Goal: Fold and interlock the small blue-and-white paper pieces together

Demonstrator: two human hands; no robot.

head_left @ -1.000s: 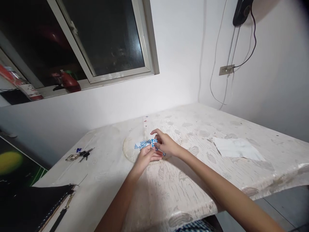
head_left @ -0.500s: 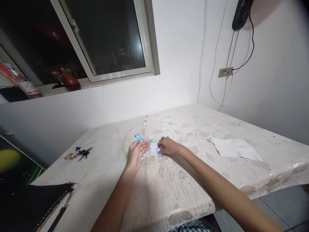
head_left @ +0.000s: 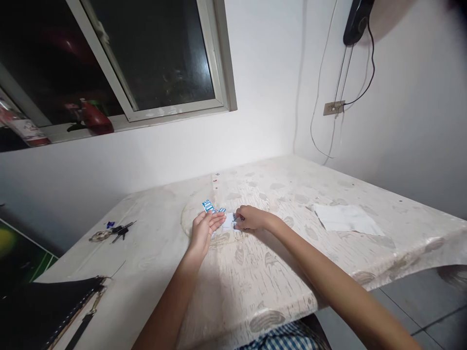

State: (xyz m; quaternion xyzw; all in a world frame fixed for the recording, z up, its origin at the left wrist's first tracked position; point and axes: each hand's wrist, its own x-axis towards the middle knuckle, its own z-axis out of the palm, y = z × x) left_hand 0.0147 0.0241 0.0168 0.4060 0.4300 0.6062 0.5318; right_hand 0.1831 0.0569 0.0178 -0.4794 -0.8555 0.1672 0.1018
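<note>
A small white piece of paper or thin card with blue printing lies between my hands, low over the table. Its printed end sticks out above the fingers of my left hand, which press it against the thumb. My right hand has its fingers bent over the right end of the piece, pinching it. The fingers cover much of the print, so I cannot tell whether it is one folded piece or several.
Keys with a fob lie on the left of the patterned tablecloth. A black strapped case is at the near left corner. A white cloth or paper sheet lies to the right. Red bottles stand on the windowsill.
The view has shifted slightly to the right. My right hand covers more of the blue print at the right end; both hands stay on the white piece.
</note>
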